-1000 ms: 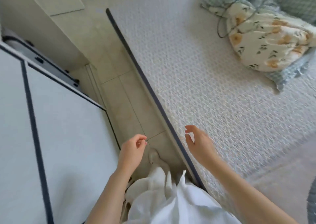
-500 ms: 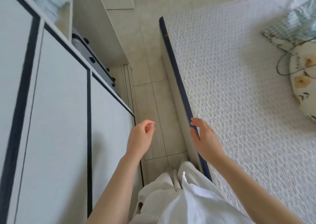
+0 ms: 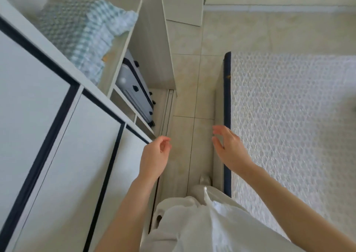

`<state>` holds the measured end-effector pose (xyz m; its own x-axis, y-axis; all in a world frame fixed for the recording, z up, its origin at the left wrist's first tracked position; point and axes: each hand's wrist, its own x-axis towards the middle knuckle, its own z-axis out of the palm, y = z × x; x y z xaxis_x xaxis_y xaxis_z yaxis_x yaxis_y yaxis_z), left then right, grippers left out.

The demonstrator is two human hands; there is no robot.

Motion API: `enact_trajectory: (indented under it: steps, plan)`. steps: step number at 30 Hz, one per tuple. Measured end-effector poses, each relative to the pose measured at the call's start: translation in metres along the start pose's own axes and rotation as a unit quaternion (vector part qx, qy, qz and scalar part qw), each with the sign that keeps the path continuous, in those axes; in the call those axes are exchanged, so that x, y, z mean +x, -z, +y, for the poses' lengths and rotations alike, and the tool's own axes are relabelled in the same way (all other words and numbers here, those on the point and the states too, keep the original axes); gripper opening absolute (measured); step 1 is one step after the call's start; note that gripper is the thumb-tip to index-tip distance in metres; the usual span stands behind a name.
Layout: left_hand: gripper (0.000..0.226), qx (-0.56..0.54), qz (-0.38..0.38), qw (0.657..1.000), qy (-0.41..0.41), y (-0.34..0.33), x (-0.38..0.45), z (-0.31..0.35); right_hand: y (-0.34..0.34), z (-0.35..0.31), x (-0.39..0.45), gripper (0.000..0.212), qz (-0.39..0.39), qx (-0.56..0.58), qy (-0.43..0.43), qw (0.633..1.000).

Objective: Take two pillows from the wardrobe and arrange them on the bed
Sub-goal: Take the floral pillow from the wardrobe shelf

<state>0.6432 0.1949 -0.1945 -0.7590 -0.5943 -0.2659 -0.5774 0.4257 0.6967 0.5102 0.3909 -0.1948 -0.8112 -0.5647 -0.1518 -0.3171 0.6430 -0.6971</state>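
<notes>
A blue-and-white checked pillow (image 3: 84, 32) lies on an open shelf of the white wardrobe (image 3: 48, 117) at the upper left. The bed (image 3: 289, 126), with a white textured mattress edged in dark blue, fills the right side. My left hand (image 3: 154, 157) hovers in the aisle beside the wardrobe's sliding door, fingers loosely curled around nothing. My right hand (image 3: 229, 149) is held over the bed's edge with fingers spread and empty. No pillow on the bed is in view.
A grey suitcase (image 3: 134, 90) stands in the wardrobe's lower compartment. A narrow tiled aisle (image 3: 190, 90) runs between wardrobe and bed. White clothing (image 3: 202, 222) covers the person's legs at the bottom. A white cabinet panel (image 3: 183, 3) stands at the far end.
The view has swung left and up toward the wardrobe, bringing its open shelf and checked pillow into sight. The floral pillow on the bed has left the view. Both hands remain empty.
</notes>
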Motion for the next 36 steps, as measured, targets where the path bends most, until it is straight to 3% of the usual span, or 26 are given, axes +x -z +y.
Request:
enact_trajectory:
  steps: [6,14,24,27,31,36]
  plan:
    - [0.022,-0.036,0.084,0.995,0.025,0.015,0.063,0.035,0.032,-0.026,0.113,0.030,-0.014,-0.016,0.088,0.996]
    - [0.025,-0.089,0.242,0.966,0.011,0.048,0.154,0.072,0.020,-0.092,0.240,0.034,-0.062,-0.029,0.189,0.979]
    - [0.034,-0.051,0.369,0.927,0.031,0.091,0.245,0.078,-0.002,-0.181,0.349,0.034,-0.108,-0.028,0.283,0.953]
    - [0.038,0.025,0.415,0.906,0.075,0.101,0.261,0.070,-0.017,-0.196,0.371,0.037,-0.148,-0.033,0.322,0.934]
    - [0.057,0.161,0.459,0.852,0.192,0.113,0.273,0.058,-0.029,-0.210,0.408,0.046,-0.191,-0.060,0.375,0.905]
    - [0.083,0.235,0.498,0.780,0.296,0.135,0.280,0.045,-0.034,-0.242,0.459,0.066,-0.240,-0.129,0.515,0.813]
